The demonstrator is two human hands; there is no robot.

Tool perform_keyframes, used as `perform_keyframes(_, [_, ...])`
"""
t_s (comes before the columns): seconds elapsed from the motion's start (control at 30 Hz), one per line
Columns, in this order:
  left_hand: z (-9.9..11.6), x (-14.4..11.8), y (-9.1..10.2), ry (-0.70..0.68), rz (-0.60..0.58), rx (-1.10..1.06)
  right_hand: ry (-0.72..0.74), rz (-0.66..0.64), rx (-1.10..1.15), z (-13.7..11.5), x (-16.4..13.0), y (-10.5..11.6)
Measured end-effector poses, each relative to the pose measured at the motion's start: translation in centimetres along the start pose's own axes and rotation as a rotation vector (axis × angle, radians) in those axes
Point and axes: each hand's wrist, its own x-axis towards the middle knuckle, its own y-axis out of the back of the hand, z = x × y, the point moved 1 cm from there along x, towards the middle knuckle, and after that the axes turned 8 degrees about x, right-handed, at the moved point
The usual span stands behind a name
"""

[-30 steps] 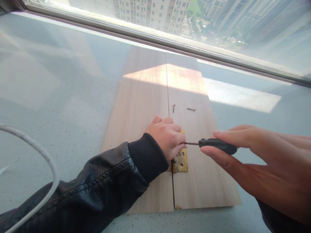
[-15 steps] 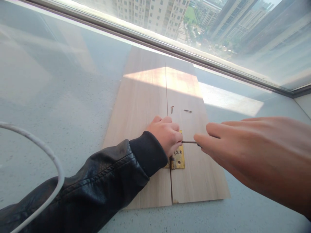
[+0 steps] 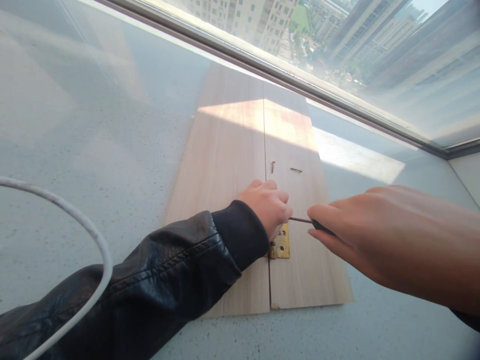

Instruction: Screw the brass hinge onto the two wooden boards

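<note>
The left hand [image 3: 268, 205] is curled into a loose fist on top of a brass hinge [image 3: 282, 242], its fingertips pinched together right where the screwdriver's thin metal shaft ends (whatever sits under those fingertips is hidden). The right hand [image 3: 378, 240] is wrapped around the screwdriver [image 3: 313, 223], so that only a short piece of the black handle and the shaft show beyond the thumb and forefinger; the tool lies nearly level, pointing left toward the other hand.

The hinge straddles the seam between two pale wooden boards [image 3: 225, 150] that lie side by side on a grey speckled counter [image 3: 93, 125], and only its lower right leaf, with screw holes, is visible below the left hand. Two loose screws [image 3: 273, 166] lie on the right board just beyond the left hand, near each other but apart. A white cable [image 3: 90, 235] arcs across the lower left, over the black leather sleeve [image 3: 157, 280]. A window [image 3: 337, 45] runs along the far edge.
</note>
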Motion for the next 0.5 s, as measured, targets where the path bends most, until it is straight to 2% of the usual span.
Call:
perform_keyframes(0.13, [0.0,0.0,0.0,0.002,-0.006,-0.001,-0.08,-0.026,-0.074,-0.3,0.3,0.2])
perform_keyframes(0.27, [0.0,0.1,0.0,0.0,-0.023,-0.007,0.082,0.026,-0.244,-0.6,0.8,0.7])
perform_keyframes(0.37, [0.0,0.2,0.0,0.007,-0.033,0.005,0.194,0.0,-0.267,-0.5,1.2,0.5])
perform_keyframes(0.5, [0.1,0.2,-0.1,0.011,-0.018,-0.008,0.245,0.005,-0.244,-0.1,1.4,-0.2])
